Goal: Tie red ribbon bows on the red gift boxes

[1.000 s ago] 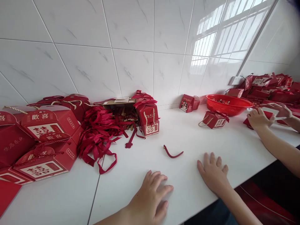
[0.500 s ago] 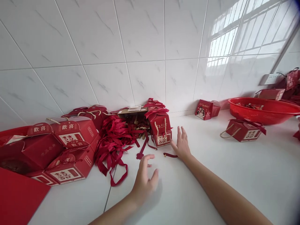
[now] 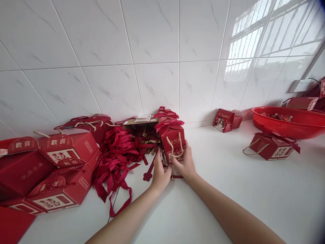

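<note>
A red gift box (image 3: 174,134) with a twisted cream rope handle and a red bow on top stands against the ribbon-topped boxes near the wall. My left hand (image 3: 161,172) is at its lower left side, fingers reaching along the side and thumb across the front. From the right, my right hand (image 3: 186,163) presses its fingers along the side, the thumb on the front by the handle. A dark red strap (image 3: 177,177) with a small gold bead lies in front of the box. Beside my left hand is a red flower-ended strip (image 3: 148,176).
A heap of red ribbons (image 3: 115,159) and an open carton (image 3: 129,122) of small pieces are on the left. More red boxes (image 3: 63,173) stack at far left. To the right are a bowed box (image 3: 270,147), a printed box (image 3: 223,120) and a red plastic basin (image 3: 286,127).
Both hands have moved forward and closed in on the two sides of the gift box. Before, they were apart from it with fingers spread. The view has shifted slightly.
</note>
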A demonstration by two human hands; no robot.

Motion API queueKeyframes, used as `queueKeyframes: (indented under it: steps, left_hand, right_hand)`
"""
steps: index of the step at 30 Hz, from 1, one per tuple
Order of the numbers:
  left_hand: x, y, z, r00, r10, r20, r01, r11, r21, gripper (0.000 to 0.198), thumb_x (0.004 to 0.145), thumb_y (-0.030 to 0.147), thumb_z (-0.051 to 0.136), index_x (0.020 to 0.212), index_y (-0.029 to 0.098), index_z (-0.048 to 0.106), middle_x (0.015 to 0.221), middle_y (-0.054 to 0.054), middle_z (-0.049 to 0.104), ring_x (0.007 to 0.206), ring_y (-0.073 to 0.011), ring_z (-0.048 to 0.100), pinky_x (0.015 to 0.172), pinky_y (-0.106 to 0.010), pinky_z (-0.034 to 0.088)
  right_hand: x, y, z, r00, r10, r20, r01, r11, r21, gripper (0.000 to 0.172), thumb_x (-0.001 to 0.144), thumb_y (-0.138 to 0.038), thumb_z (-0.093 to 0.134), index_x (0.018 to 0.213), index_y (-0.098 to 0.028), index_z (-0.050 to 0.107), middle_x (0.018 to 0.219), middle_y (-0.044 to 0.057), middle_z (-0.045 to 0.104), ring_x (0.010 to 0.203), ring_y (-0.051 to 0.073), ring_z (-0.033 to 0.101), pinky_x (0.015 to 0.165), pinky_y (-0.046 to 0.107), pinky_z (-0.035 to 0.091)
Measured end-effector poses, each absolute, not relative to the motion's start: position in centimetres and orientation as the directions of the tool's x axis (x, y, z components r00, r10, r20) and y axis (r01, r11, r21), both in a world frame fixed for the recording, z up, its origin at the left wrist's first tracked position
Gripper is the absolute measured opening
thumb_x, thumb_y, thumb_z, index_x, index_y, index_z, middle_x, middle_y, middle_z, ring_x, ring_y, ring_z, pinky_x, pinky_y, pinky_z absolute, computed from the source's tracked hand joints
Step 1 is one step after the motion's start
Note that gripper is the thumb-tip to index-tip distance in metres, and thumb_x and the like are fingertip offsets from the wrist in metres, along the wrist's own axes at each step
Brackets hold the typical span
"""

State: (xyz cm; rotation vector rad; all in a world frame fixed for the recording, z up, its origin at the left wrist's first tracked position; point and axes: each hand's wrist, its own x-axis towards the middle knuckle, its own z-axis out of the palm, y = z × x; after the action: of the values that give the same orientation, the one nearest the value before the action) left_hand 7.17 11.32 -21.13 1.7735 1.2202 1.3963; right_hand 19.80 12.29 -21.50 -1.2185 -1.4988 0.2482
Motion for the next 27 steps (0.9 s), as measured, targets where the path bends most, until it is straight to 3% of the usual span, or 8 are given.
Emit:
queueKeyframes:
  steps: [3,6,8,11,14,17,22,27]
  left_hand:
    - [6.9,11.0,-21.4,0.124,0.903,0.411,0.373,-0.426,0.824,0.077,0.076,0.012,0.055,0.144,0.027,0.023,0.151,-0.008,0.028,0.142,-0.0256,0.018,0.115,-0.046,0.021]
    - [6.8,11.0,-21.5,0.120,0.927,0.355,0.401,-0.373,0.837,0.077,0.077,0.014,0.054,0.145,0.025,0.020,0.151,-0.010,0.026,0.142,-0.0266,0.017,0.115,-0.047,0.019]
    - [6.6,11.2,-21.6,0.096,0.939,0.331,0.384,-0.342,0.858,0.076,0.078,0.015,0.054,0.145,0.023,0.020,0.150,-0.012,0.027,0.141,-0.0270,0.020,0.115,-0.047,0.021]
    - [6.5,11.6,-21.7,0.098,0.929,0.356,0.363,-0.366,0.857,0.075,0.078,0.015,0.054,0.145,0.022,0.021,0.150,-0.012,0.029,0.140,-0.0268,0.024,0.114,-0.046,0.024]
    - [6.4,11.9,-21.9,0.105,0.927,0.360,0.363,-0.373,0.854,0.074,0.078,0.014,0.053,0.145,0.023,0.023,0.149,-0.011,0.031,0.139,-0.0268,0.025,0.113,-0.047,0.025]
    - [6.4,11.9,-21.9,0.103,0.938,0.330,0.351,-0.345,0.870,0.072,0.078,0.016,0.054,0.144,0.025,0.025,0.149,-0.011,0.031,0.137,-0.0276,0.030,0.112,-0.047,0.026]
    - [6.4,12.0,-21.6,0.102,0.947,0.304,0.295,-0.321,0.900,0.073,0.077,0.017,0.056,0.143,0.026,0.026,0.149,-0.009,0.030,0.136,-0.0269,0.031,0.111,-0.045,0.027]
    - [6.6,12.3,-21.3,0.085,0.959,0.269,0.264,-0.282,0.922,0.074,0.076,0.018,0.055,0.143,0.026,0.025,0.149,-0.010,0.032,0.132,-0.0271,0.038,0.109,-0.045,0.031]
  right_hand:
    - [23.5,12.8,-21.5,0.098,0.708,0.700,0.676,0.469,-0.569,0.074,0.083,-0.029,0.038,0.147,-0.012,0.006,0.146,0.018,0.030,0.136,0.029,0.028,0.110,0.049,0.026]
    - [29.9,13.8,-21.4,0.172,0.683,0.710,0.869,0.235,-0.436,0.077,0.074,-0.027,0.042,0.145,-0.010,0.017,0.148,0.019,0.026,0.140,0.032,0.018,0.112,0.058,0.004]
    - [35.1,14.2,-21.5,0.420,0.645,0.639,0.860,-0.058,-0.507,0.076,0.073,-0.028,0.047,0.143,-0.009,0.024,0.150,0.021,0.019,0.141,0.035,0.013,0.110,0.061,0.001]
    - [42.3,13.7,-21.6,0.766,0.375,0.522,0.638,-0.339,-0.692,0.092,0.067,-0.033,0.059,0.147,-0.011,0.019,0.153,0.023,0.008,0.141,0.042,0.002,0.107,0.064,-0.002]
    - [46.8,12.5,-21.7,0.907,0.150,0.394,0.421,-0.370,-0.828,0.115,0.061,-0.039,0.072,0.150,-0.011,0.004,0.152,0.028,-0.001,0.140,0.045,-0.004,0.109,0.060,-0.001]
    - [48.5,11.8,-22.1,0.968,0.062,0.245,0.251,-0.331,-0.910,0.125,0.060,-0.053,0.074,0.150,-0.010,-0.002,0.151,0.032,-0.009,0.139,0.049,-0.006,0.108,0.062,0.007]
    - [49.2,12.3,-22.9,0.967,0.076,0.244,0.256,-0.285,-0.924,0.108,0.069,-0.053,0.069,0.151,-0.023,0.005,0.154,0.025,-0.006,0.141,0.044,0.009,0.108,0.059,0.020]
    - [51.4,12.0,-23.3,0.927,0.165,0.337,0.371,-0.265,-0.890,0.099,0.075,-0.057,0.060,0.150,-0.015,0.011,0.150,0.029,0.013,0.141,0.039,0.016,0.107,0.050,0.031]
